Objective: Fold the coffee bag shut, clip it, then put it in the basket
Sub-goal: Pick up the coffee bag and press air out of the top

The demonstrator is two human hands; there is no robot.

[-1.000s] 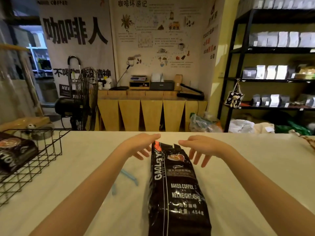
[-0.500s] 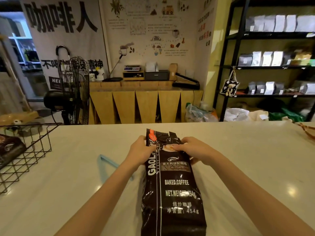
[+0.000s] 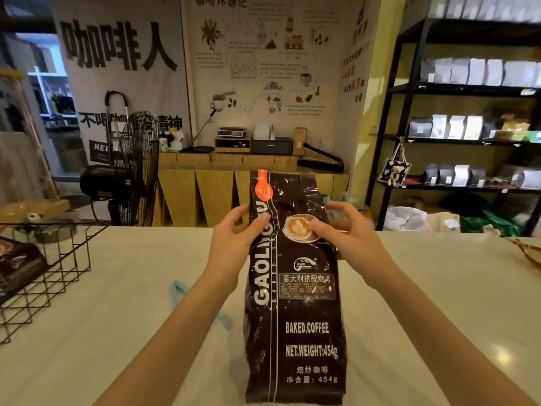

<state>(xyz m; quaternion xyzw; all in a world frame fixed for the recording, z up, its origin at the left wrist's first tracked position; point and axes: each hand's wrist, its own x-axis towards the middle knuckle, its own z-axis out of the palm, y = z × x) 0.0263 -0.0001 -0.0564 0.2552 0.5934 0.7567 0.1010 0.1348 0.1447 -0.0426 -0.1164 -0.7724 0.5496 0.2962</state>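
Observation:
A tall dark coffee bag [image 3: 295,303] with white lettering stands upright on the white counter [image 3: 439,317], its top unfolded. My left hand [image 3: 234,234] grips its upper left edge with the thumb on the front. At the upper right, my right hand [image 3: 342,230] pinches it with the thumb on the orange cup picture. A light blue clip [image 3: 178,291] lies on the counter left of the bag, partly hidden behind my left forearm. The black wire basket [image 3: 67,259] stands at the counter's left edge.
Another dark coffee bag [image 3: 17,268] lies inside the basket. A woven object [image 3: 527,253] pokes in at the counter's right edge. Beyond the counter stand a black fan [image 3: 131,168], a wooden bench and black shelves with pale bags.
The bag lay flat on the counter with my hands reaching for its top; both hands have gripped it and raised it upright.

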